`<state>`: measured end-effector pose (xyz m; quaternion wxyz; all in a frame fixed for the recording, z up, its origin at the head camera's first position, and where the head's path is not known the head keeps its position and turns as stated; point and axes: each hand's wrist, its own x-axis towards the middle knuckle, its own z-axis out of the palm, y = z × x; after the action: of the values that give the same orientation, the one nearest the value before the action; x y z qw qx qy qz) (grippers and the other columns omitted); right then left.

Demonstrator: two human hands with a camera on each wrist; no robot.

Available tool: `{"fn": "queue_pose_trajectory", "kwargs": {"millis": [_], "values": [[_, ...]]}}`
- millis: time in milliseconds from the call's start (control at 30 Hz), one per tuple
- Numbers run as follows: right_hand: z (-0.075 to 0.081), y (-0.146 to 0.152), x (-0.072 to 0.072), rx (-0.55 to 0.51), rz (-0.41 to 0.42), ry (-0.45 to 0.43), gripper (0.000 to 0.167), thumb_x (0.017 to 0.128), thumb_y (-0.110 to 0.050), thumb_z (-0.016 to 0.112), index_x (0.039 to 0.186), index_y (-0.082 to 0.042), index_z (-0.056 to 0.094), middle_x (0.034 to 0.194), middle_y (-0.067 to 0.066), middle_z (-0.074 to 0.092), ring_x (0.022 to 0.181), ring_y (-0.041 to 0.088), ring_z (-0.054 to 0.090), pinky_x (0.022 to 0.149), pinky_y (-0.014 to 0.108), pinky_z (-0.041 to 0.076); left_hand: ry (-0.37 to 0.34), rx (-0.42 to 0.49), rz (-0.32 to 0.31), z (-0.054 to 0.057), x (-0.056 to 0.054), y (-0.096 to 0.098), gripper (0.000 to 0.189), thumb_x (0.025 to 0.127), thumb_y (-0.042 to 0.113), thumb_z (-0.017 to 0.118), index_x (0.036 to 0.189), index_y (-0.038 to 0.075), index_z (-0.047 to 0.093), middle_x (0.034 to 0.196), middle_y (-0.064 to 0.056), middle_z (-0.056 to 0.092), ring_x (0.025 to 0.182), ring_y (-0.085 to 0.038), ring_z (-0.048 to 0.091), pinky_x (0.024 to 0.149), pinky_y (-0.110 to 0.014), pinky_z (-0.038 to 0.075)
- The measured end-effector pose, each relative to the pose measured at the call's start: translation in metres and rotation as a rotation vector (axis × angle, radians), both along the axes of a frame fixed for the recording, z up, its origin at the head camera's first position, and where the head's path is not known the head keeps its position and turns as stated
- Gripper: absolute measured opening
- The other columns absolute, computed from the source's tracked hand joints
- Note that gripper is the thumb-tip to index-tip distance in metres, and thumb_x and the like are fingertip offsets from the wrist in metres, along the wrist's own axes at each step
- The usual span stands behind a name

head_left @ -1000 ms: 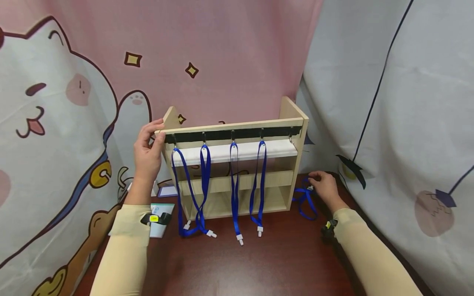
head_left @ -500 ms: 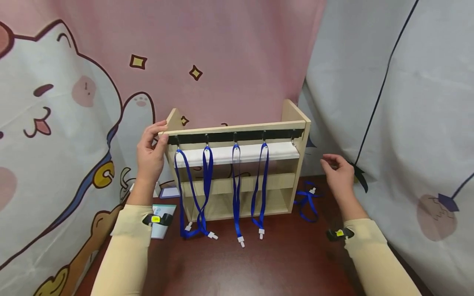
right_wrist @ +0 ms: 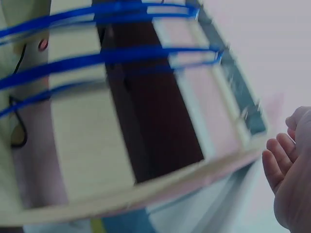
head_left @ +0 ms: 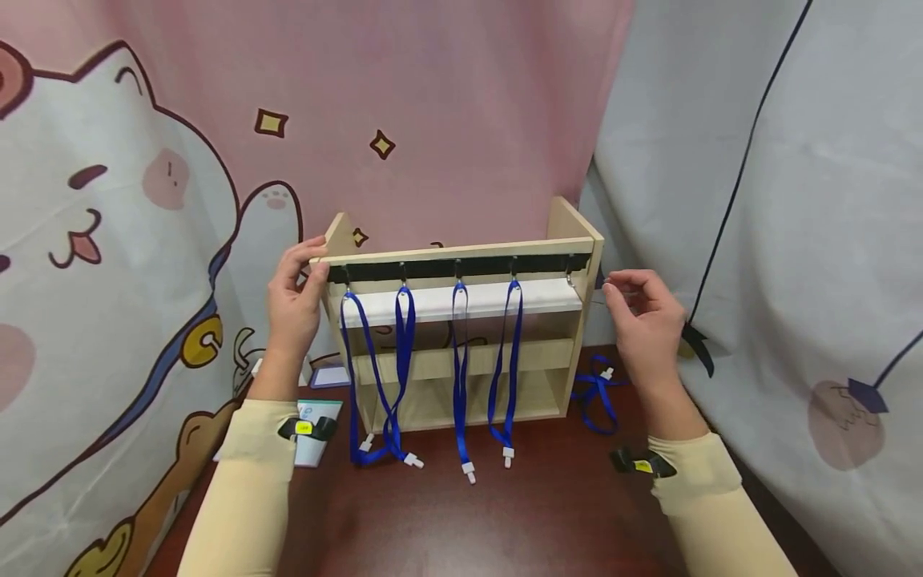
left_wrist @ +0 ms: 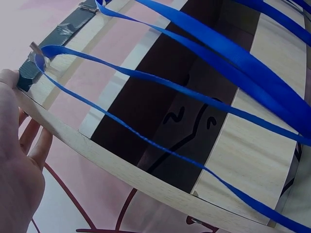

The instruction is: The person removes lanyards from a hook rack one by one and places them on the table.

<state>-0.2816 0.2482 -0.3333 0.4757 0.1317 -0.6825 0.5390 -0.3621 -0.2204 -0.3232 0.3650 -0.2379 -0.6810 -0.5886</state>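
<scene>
A light wooden rack stands on the table, with a black strip of hooks across its top. Several blue lanyards with white clips hang from the hooks; the rightmost hook bears none. My left hand grips the rack's top left corner, thumb in front and fingers behind. Beside the upper right side panel, my right hand is raised with loosely bent fingers and nothing in them. Below it, another blue lanyard lies in a loose heap on the table.
A white and teal booklet lies under my left forearm. Behind it are a blue-edged card and a small white object. A pink printed curtain closes off the back, and a grey one the right.
My right hand has left the lanyard on the table, lifted, and moved left to the rack's upper right side. My left hand keeps its grip on the corner.
</scene>
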Motion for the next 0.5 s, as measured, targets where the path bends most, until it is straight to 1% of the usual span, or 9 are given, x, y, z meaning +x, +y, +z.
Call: {"fn": "queue_pose_trajectory", "kwargs": {"millis": [133, 200, 267, 367, 433, 500], "values": [[0.014, -0.022, 0.013, 0.09, 0.067, 0.06, 0.013, 0.099, 0.009, 0.073, 0.111, 0.013, 0.074, 0.104, 0.022, 0.073, 0.093, 0.006, 0.067, 0.081, 0.02, 0.052, 0.0, -0.009, 0.007, 0.0, 0.0, 0.0, 0.028, 0.112, 0.012, 0.065, 0.132, -0.006, 0.069, 0.153, 0.0, 0.063, 0.138, -0.021, 0.056, 0.104, -0.032, 0.056], [0.019, -0.032, 0.017, 0.119, 0.109, 0.083, 0.012, 0.097, 0.013, 0.073, 0.109, 0.015, 0.073, 0.104, 0.027, 0.072, 0.094, 0.007, 0.067, 0.081, 0.02, 0.052, 0.005, -0.007, 0.006, 0.001, 0.0, 0.0, 0.027, 0.112, 0.011, 0.065, 0.132, -0.006, 0.069, 0.152, -0.001, 0.063, 0.138, -0.021, 0.056, 0.104, -0.032, 0.055], [0.02, -0.039, 0.018, 0.154, 0.137, 0.099, 0.012, 0.095, 0.017, 0.074, 0.107, 0.016, 0.073, 0.104, 0.029, 0.072, 0.095, 0.01, 0.068, 0.081, 0.019, 0.053, 0.01, -0.002, 0.001, 0.001, 0.0, 0.001, 0.026, 0.111, 0.01, 0.065, 0.132, -0.006, 0.07, 0.152, -0.003, 0.064, 0.137, -0.022, 0.057, 0.103, -0.032, 0.055], [0.018, -0.048, 0.013, 0.216, 0.166, 0.108, 0.014, 0.093, 0.018, 0.075, 0.106, 0.015, 0.073, 0.105, 0.028, 0.072, 0.095, 0.02, 0.069, 0.079, 0.02, 0.053, 0.015, 0.004, -0.002, 0.001, 0.0, 0.001, 0.025, 0.111, 0.009, 0.066, 0.131, -0.005, 0.071, 0.152, -0.003, 0.064, 0.137, -0.022, 0.057, 0.103, -0.032, 0.055], [0.012, -0.051, 0.006, 0.261, 0.165, 0.107, 0.016, 0.092, 0.017, 0.077, 0.107, 0.012, 0.074, 0.105, 0.025, 0.073, 0.095, 0.027, 0.069, 0.079, 0.021, 0.054, 0.019, 0.006, -0.003, 0.001, -0.001, 0.001, 0.025, 0.111, 0.008, 0.066, 0.131, -0.005, 0.071, 0.151, -0.004, 0.064, 0.137, -0.022, 0.057, 0.103, -0.032, 0.055], [0.005, -0.052, -0.004, 0.289, 0.164, 0.096, 0.018, 0.092, 0.015, 0.079, 0.108, 0.009, 0.076, 0.106, 0.021, 0.074, 0.094, 0.03, 0.07, 0.078, 0.022, 0.055, 0.02, 0.009, -0.008, 0.0, -0.002, 0.001, 0.025, 0.11, 0.008, 0.066, 0.131, -0.005, 0.071, 0.151, -0.004, 0.064, 0.136, -0.022, 0.058, 0.102, -0.032, 0.055]]}}
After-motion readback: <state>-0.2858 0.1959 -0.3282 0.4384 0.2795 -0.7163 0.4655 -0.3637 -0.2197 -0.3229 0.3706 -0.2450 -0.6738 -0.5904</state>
